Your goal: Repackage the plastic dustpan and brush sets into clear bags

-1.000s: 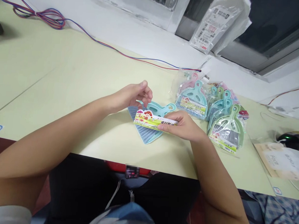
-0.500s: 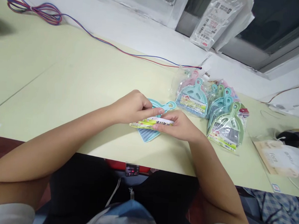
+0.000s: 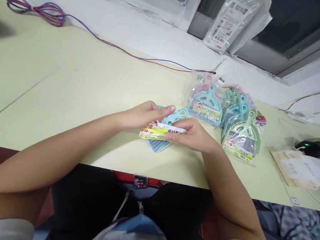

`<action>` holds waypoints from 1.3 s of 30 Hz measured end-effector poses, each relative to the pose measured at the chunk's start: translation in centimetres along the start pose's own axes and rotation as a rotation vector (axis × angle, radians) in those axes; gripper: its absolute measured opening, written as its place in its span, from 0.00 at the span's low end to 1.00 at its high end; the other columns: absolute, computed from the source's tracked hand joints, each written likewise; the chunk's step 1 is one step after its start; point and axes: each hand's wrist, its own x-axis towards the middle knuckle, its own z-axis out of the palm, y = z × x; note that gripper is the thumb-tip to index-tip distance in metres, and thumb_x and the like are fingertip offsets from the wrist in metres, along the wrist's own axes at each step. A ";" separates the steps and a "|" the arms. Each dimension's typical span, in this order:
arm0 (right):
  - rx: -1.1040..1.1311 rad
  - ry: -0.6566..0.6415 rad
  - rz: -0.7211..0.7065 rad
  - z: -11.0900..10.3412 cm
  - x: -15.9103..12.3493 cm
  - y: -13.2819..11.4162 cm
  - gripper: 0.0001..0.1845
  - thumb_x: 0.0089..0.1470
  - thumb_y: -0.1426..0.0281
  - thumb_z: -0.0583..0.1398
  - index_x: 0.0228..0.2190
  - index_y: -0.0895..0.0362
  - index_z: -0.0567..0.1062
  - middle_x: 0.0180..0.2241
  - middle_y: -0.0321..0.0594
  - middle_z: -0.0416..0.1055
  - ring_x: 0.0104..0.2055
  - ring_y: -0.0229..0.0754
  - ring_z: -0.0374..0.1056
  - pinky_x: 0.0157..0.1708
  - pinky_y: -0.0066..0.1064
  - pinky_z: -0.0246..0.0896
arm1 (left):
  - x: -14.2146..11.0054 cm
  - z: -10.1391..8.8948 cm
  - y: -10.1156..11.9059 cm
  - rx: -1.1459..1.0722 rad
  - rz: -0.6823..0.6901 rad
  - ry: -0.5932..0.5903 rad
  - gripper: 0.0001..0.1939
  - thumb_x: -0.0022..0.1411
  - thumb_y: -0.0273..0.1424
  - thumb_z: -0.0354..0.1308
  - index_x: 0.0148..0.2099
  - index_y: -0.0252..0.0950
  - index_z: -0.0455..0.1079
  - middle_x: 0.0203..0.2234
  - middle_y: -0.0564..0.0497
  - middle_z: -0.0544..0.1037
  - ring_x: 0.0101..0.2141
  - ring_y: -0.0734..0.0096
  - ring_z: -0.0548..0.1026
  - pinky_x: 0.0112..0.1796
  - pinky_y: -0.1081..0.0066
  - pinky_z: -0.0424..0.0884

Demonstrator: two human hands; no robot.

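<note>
My right hand (image 3: 190, 135) pinches the right end of a printed paper label (image 3: 159, 131), yellow-green and white with flowers and Chinese characters. My left hand (image 3: 144, 115) is at the label's left end, its thumb stretched out and raised clear of the paper; its other fingers are mostly hidden behind. Beneath the label and both hands lies a light-blue mini dustpan (image 3: 177, 115), its looped handle pointing right. Grey bristles of a small brush (image 3: 158, 145) show below the label. The rest of the brush is covered.
Several bagged dustpan-and-brush sets, among them a blue set (image 3: 207, 102) and a green set (image 3: 246, 135), lie to the right. Red and blue cable (image 3: 50, 14) runs along the wall. Paper bags (image 3: 294, 168) lie at the far right. The table's front edge (image 3: 159, 175) is near my lap.
My left thumb has lifted off the label, and the left hand has turned and lowered slightly. More of the label's left part now shows. My right hand has kept its grip.
</note>
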 end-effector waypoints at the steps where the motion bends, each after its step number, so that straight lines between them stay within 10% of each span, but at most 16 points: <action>1: -0.003 0.003 -0.001 0.0 0.0 0.0 0.23 0.56 0.52 0.72 0.24 0.59 0.82 0.20 0.31 0.60 0.25 0.33 0.52 0.24 0.28 0.45 | 0.1 0.1 0.0 -0.023 -0.008 -0.010 0.40 0.63 0.67 0.60 0.18 0.37 0.63 0.13 0.53 0.61 0.16 0.76 0.57 0.19 0.70 0.52; 9: -0.046 -0.007 -0.012 -0.2 0.0 0.0 0.25 0.57 0.51 0.71 0.23 0.59 0.78 0.21 0.32 0.59 0.25 0.33 0.51 0.24 0.29 0.45 | 0.2 0.1 0.4 -0.106 -0.082 -0.053 0.40 0.61 0.69 0.60 0.19 0.38 0.60 0.14 0.53 0.59 0.17 0.76 0.56 0.20 0.68 0.52; 15: -0.093 0.050 -0.002 -0.4 0.0 0.2 0.27 0.54 0.49 0.72 0.21 0.59 0.77 0.20 0.32 0.59 0.25 0.33 0.52 0.24 0.29 0.45 | 0.2 -1.1 0.7 -0.056 0.078 0.152 0.34 0.65 0.64 0.61 0.28 0.37 0.67 0.23 0.51 0.67 0.22 0.73 0.64 0.23 0.70 0.57; 22: -0.132 0.112 0.056 0.1 0.0 0.8 0.23 0.56 0.51 0.71 0.28 0.59 0.83 0.22 0.33 0.65 0.26 0.35 0.56 0.26 0.29 0.50 | -0.6 -0.2 0.8 0.407 0.263 0.225 0.26 0.65 0.51 0.68 0.26 0.35 0.71 0.19 0.53 0.69 0.22 0.76 0.63 0.24 0.71 0.56; 39: -0.028 0.023 0.007 -0.1 0.0 0.2 0.24 0.54 0.51 0.73 0.22 0.58 0.80 0.20 0.31 0.59 0.25 0.33 0.51 0.24 0.29 0.44 | 0.0 -0.7 0.7 -0.033 -0.138 0.012 0.37 0.62 0.64 0.64 0.21 0.37 0.63 0.16 0.54 0.60 0.18 0.76 0.58 0.22 0.69 0.53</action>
